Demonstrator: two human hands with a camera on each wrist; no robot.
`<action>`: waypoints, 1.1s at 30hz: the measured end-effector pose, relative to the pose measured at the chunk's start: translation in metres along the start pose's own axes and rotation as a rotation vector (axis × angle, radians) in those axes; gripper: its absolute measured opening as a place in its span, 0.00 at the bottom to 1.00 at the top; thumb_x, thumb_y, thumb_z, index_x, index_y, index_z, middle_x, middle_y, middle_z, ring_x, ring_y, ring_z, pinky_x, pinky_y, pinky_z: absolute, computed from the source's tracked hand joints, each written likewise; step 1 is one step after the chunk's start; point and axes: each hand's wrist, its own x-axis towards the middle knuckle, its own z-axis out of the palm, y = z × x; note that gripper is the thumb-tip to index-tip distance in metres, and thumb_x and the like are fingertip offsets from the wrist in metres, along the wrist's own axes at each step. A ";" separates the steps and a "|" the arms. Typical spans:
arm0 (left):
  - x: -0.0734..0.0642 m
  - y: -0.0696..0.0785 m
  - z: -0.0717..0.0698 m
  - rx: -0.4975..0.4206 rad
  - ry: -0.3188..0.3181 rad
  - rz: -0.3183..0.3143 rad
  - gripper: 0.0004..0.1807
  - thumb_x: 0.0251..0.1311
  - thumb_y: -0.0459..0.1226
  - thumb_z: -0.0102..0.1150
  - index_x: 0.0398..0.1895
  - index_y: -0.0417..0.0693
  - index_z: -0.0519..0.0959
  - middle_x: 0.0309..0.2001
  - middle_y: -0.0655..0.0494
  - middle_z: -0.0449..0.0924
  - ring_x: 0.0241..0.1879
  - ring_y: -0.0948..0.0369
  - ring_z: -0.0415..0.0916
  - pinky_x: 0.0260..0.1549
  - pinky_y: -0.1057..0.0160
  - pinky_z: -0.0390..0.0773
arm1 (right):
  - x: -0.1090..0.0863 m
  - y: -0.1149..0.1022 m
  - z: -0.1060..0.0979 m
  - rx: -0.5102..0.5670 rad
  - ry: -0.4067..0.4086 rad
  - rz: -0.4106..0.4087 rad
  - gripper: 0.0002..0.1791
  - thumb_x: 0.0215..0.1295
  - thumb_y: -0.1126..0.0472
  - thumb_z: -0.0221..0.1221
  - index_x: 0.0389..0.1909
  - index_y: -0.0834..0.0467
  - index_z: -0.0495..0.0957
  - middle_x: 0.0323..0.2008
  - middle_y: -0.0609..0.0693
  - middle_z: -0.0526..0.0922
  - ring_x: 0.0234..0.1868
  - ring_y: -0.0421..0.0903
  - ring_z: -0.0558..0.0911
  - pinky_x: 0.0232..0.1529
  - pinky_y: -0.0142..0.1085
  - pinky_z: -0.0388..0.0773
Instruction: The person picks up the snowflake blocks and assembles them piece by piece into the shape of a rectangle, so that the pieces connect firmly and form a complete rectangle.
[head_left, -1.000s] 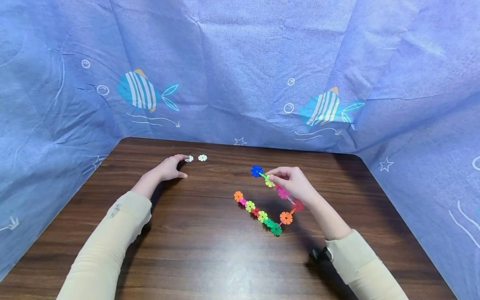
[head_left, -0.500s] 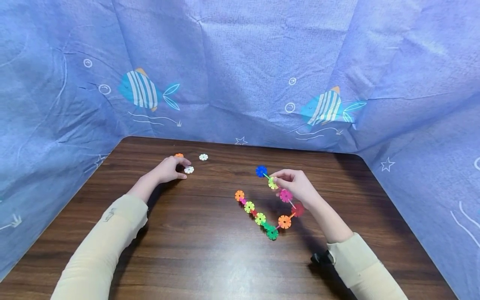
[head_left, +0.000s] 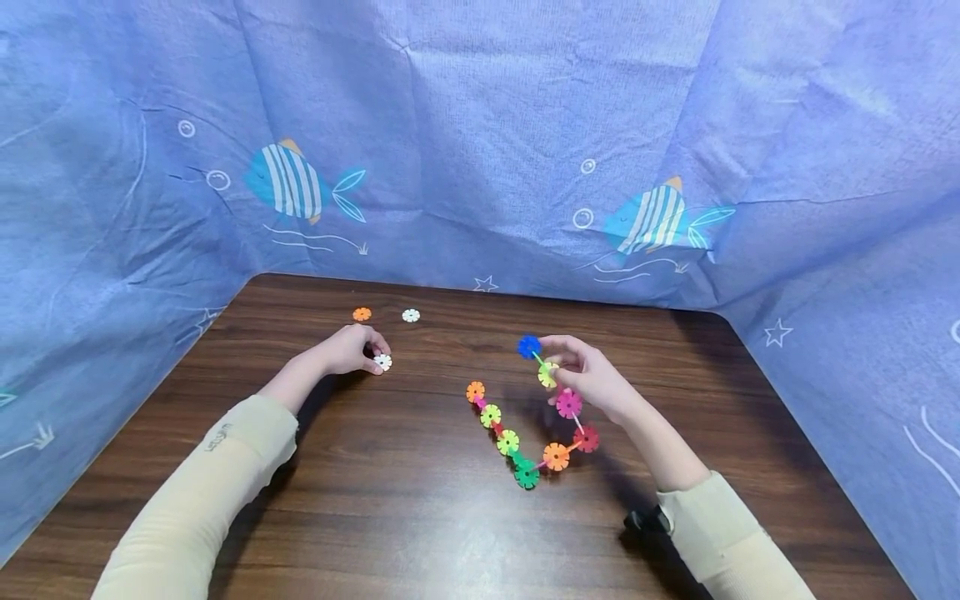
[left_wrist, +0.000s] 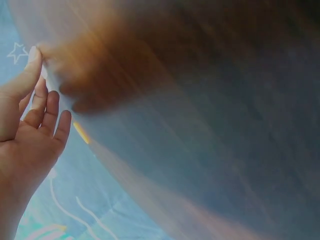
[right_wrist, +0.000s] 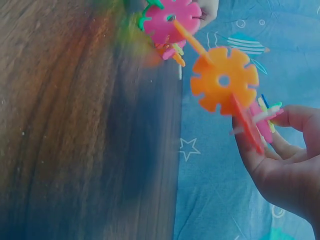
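Observation:
My left hand point(head_left: 347, 350) pinches a white notched snowflake disc point(head_left: 382, 362) between thumb and fingers, just over the table. In the left wrist view the thumb and index finger meet while the other fingers extend; the disc is barely visible there. On the right, my right hand point(head_left: 592, 375) pinches a chain of interlocked snowflake discs near its yellow-green disc point(head_left: 547, 375), close to the blue disc point(head_left: 528, 347) at one end. From there the chain bends through pink, red and orange discs to a green disc point(head_left: 527, 475), then runs back to an orange end disc point(head_left: 475, 392).
On the brown wooden table point(head_left: 360, 500), an orange disc point(head_left: 362, 314) and another white disc point(head_left: 411, 316) lie apart near the back edge. A blue fish-print cloth point(head_left: 480, 150) hangs behind and beside the table.
My left hand has drawn the white disc towards me from the back of the table, uncovering the orange disc. The held chain has swung, its green bend shifting nearer and left.

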 end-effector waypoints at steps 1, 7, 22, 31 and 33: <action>0.000 0.001 0.000 -0.003 0.005 0.005 0.12 0.43 0.34 0.73 0.33 0.44 0.81 0.30 0.58 0.80 0.36 0.59 0.75 0.41 0.59 0.73 | 0.000 0.000 0.001 0.013 -0.001 -0.001 0.28 0.64 0.74 0.48 0.65 0.61 0.61 0.50 0.73 0.71 0.34 0.54 0.81 0.35 0.49 0.82; 0.000 0.007 0.003 -0.037 0.091 0.032 0.09 0.44 0.32 0.72 0.25 0.46 0.79 0.23 0.60 0.78 0.28 0.63 0.74 0.33 0.64 0.73 | 0.000 0.004 0.004 0.029 0.011 0.018 0.33 0.63 0.74 0.47 0.69 0.54 0.57 0.55 0.69 0.65 0.33 0.51 0.76 0.33 0.46 0.83; 0.004 0.062 0.008 -0.130 0.357 0.084 0.05 0.53 0.33 0.67 0.26 0.48 0.79 0.24 0.58 0.78 0.27 0.63 0.72 0.30 0.64 0.72 | 0.001 0.012 0.011 0.167 0.013 0.046 0.32 0.63 0.76 0.44 0.68 0.54 0.54 0.56 0.74 0.65 0.35 0.60 0.83 0.35 0.45 0.83; 0.006 0.104 0.020 -0.183 0.464 0.142 0.03 0.52 0.33 0.67 0.27 0.47 0.80 0.23 0.59 0.79 0.25 0.64 0.72 0.26 0.68 0.73 | 0.002 0.012 0.014 0.252 0.030 0.092 0.28 0.66 0.73 0.41 0.67 0.59 0.55 0.48 0.62 0.69 0.36 0.47 0.78 0.41 0.50 0.81; 0.006 0.112 0.023 -0.195 0.483 0.155 0.03 0.53 0.33 0.67 0.27 0.47 0.81 0.23 0.59 0.79 0.24 0.64 0.72 0.26 0.68 0.73 | 0.003 0.011 0.015 0.271 0.038 0.101 0.26 0.67 0.72 0.39 0.66 0.61 0.56 0.45 0.57 0.70 0.37 0.46 0.77 0.42 0.50 0.81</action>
